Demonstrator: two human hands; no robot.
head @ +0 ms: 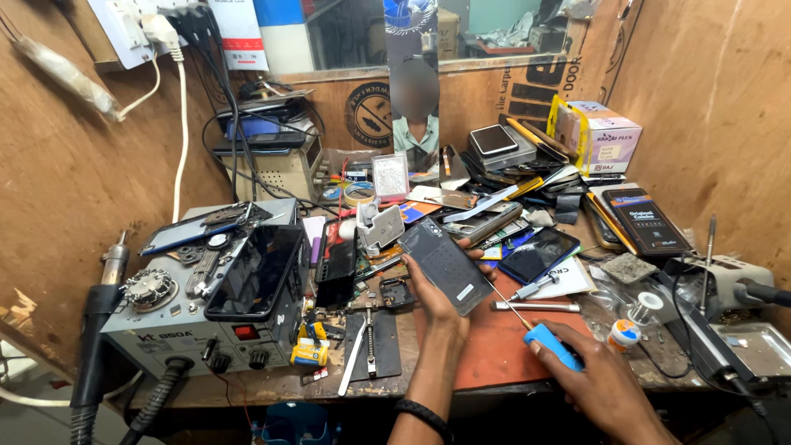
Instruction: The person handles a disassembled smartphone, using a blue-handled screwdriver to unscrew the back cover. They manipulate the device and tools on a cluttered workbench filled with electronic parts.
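Observation:
My left hand (431, 298) holds a dark grey phone back panel (446, 264), tilted up over the middle of a cluttered wooden workbench (272, 386). My right hand (589, 375) grips a blue-handled screwdriver (550, 344); its thin shaft points up and left toward the panel's lower right edge. Both hands hover above an orange-red mat (494, 354). A black band circles my left wrist.
A grey hot-air rework station (185, 325) with a black phone (257, 272) lying on top stands at the left, its wand (99, 317) hanging beside it. Loose phones, boxes, tweezers (535, 306) and parts crowd the back and right. A soldering stand (725, 284) sits far right.

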